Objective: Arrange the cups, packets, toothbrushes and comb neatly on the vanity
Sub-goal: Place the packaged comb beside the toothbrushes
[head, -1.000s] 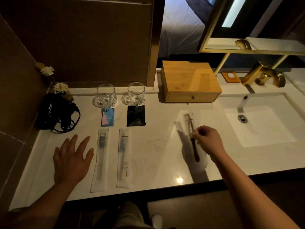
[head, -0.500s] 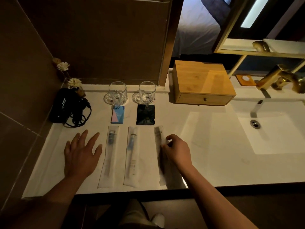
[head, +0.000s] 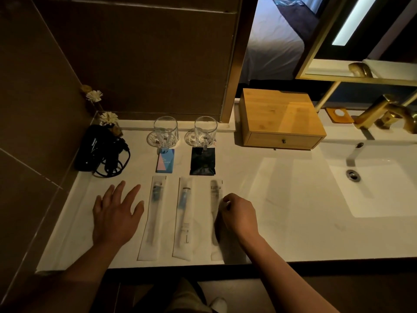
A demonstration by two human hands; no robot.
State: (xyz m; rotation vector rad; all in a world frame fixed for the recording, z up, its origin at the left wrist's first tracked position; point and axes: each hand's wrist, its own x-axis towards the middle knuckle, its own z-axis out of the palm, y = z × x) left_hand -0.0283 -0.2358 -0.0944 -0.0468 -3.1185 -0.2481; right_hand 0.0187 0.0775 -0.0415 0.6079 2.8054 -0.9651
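Note:
Two glass cups, the left cup (head: pixel 165 129) and the right cup (head: pixel 205 130), stand at the back of the white vanity (head: pixel 282 199). In front of them lie a blue and pink packet (head: pixel 165 163) and a black packet (head: pixel 202 161). Nearer me, two wrapped toothbrushes, one (head: pixel 153 219) and the other (head: pixel 184 219), lie parallel. The wrapped comb (head: pixel 215 202) lies to their right. My right hand (head: pixel 240 216) rests curled at the comb's right side, fingertips touching its wrapper. My left hand (head: pixel 115 213) lies flat and spread on the counter, left of the toothbrushes.
A black hair dryer (head: pixel 99 151) with coiled cord sits at the back left beside dried flowers (head: pixel 108 117). A wooden drawer box (head: pixel 281 123) stands right of the cups. Farther right are the sink basin (head: pixel 379 188) and a gold tap (head: pixel 383 114).
My right hand carried the comb from the middle of the counter leftwards and laid it beside the two toothbrushes. My left hand stayed flat in place.

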